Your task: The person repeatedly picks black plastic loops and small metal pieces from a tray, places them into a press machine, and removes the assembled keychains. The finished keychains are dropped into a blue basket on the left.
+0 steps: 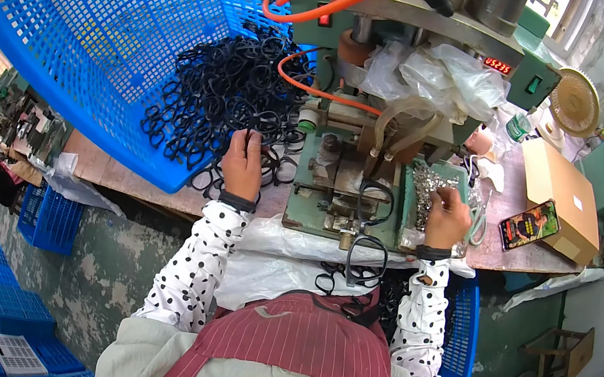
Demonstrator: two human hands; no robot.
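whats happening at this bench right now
A person in polka-dot sleeves and a striped apron works at a green press machine on a wooden bench. Their left hand reaches into a heap of black elastic loops spilling from a tilted blue plastic crate. Their right hand picks at a pile of small silvery metal pieces on the machine's right side. A few loops hang off the machine's front edge. A phone lies by a cardboard box to the right.

One tilted blue basket point(98, 15), one cardboard box point(559, 197), one phone point(528, 224), one fan point(575, 102), two hands.
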